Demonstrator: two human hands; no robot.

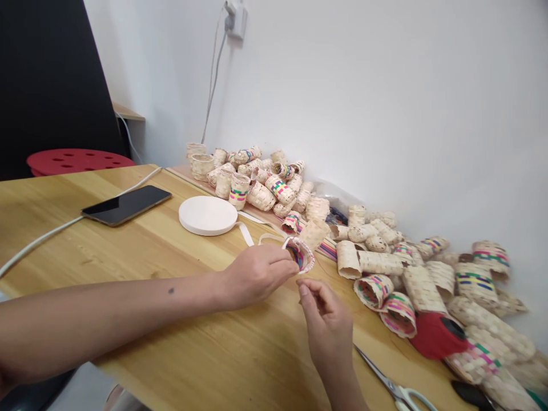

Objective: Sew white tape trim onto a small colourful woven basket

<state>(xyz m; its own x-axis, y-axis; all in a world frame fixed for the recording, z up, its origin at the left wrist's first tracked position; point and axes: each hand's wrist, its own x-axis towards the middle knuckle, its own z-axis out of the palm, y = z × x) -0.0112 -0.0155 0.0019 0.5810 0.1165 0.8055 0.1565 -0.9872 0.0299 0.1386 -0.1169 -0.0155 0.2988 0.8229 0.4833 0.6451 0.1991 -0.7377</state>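
Note:
My left hand [257, 273] is closed on a small woven basket [302, 254] with coloured bands and a white ribbon rim, held just above the wooden table [128, 251]. A white ribbon [252, 235] runs from the basket back to a flat white ribbon roll [208, 215]. My right hand [327, 322] is just below the basket, thumb and forefinger pinched together on something too fine to make out.
Heaps of small woven baskets [265, 182] lie along the white wall, more at the right [428, 274]. Scissors [394, 388] and a red thread spool [436, 335] lie near the right hand. A phone [126, 204] with a white cable [38, 242] rests at left, beside a red stool [77, 161].

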